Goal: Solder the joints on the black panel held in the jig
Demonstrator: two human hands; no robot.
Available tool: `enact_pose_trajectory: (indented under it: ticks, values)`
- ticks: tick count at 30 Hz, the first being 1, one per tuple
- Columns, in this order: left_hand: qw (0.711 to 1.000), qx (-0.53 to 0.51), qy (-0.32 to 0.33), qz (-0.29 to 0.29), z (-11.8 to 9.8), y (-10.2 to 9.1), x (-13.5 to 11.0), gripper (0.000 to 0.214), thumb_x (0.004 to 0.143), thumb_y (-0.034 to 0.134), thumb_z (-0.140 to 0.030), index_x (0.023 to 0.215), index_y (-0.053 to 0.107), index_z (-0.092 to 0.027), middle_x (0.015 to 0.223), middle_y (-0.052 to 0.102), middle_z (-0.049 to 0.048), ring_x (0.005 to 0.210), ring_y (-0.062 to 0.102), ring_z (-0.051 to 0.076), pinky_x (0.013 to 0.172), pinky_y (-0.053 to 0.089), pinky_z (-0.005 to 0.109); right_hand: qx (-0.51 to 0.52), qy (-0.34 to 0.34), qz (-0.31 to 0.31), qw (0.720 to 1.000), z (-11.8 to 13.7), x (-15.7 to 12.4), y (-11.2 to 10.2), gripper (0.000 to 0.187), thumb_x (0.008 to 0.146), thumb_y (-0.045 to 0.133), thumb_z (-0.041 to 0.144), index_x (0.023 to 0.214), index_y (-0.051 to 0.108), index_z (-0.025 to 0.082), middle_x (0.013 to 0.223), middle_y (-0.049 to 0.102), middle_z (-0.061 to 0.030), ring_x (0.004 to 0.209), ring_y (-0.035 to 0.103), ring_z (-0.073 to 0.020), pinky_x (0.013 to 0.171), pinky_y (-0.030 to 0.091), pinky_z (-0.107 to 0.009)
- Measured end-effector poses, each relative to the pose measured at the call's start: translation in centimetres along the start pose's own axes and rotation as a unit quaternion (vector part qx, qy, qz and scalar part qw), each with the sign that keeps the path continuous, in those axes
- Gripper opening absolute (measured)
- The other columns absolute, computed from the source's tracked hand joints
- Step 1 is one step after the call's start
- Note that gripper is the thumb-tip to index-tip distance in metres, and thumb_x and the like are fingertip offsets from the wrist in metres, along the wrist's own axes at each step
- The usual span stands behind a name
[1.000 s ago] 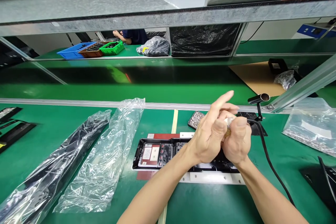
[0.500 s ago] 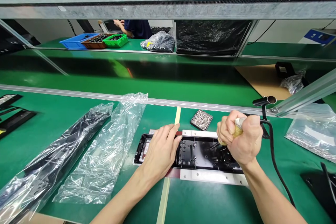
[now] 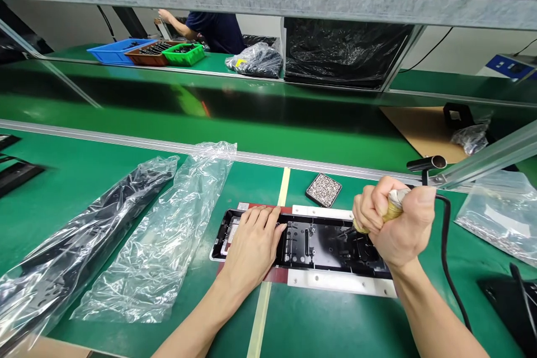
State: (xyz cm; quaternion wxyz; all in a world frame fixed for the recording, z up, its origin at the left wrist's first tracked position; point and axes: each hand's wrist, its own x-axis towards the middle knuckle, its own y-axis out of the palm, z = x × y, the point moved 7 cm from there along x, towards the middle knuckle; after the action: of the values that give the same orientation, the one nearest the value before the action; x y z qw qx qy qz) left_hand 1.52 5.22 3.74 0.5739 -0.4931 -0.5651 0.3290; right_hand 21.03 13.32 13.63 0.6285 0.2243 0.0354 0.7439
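Observation:
A long black plastic housing (image 3: 327, 243) lies open side up between white strips on the green bench. My left hand (image 3: 255, 243) rests flat across its left part, fingers stretched out over the far rim. In my right hand (image 3: 396, 226) is a corded electric screwdriver (image 3: 392, 213), its grip wrapped in yellowish tape. The fist is closed round it, and the tool slants down and left into the housing's right part. Its tip is hard to make out among the dark parts. A small black tray (image 3: 324, 190) of tiny screws sits just behind the housing.
Clear plastic bags (image 3: 168, 246) lie to the left, one with a long black part (image 3: 100, 235) inside. A black tube holder (image 3: 427, 163) and a bag of screws (image 3: 499, 218) are at right. Bins (image 3: 184, 55) and a co-worker's arm (image 3: 178, 25) appear behind. A shelf (image 3: 210, 0) crosses overhead.
The view has tilted and shifted slightly. My right hand with the screwdriver appears a little farther right. My left hand stays on the housing. The co-worker's arm has stretched out leftward.

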Motion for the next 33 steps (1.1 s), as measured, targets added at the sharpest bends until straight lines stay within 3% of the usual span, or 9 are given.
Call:
enact_pose_trajectory:
  ticks: [24,33]
  values:
    - [1.000,0.018,-0.004,0.012,-0.69,-0.05,0.36,0.037,0.107,0.043,-0.031,0.135,0.058,-0.012,0.109,0.068,0.0129,0.099,0.060,0.028,0.095,0.047,0.046,-0.008,0.005,-0.018,1.000,0.63,0.15,-0.39,0.065,0.081,0.062,0.076,0.051,0.046,0.021,0.038,0.032,0.0055,0.032,0.025,-0.0073,0.030,0.023,-0.021]
    - [1.000,0.026,0.000,0.007,-0.64,0.10,0.33,0.037,0.107,0.043,-0.031,0.134,0.058,-0.011,0.109,0.069,0.0124,0.098,0.060,0.027,0.094,0.047,0.045,-0.017,-0.003,-0.007,1.000,0.72,0.00,-0.07,0.062,0.086,0.058,0.073,0.054,0.044,0.021,0.039,0.032,0.0058,0.033,0.024,-0.0069,0.032,0.023,-0.021]
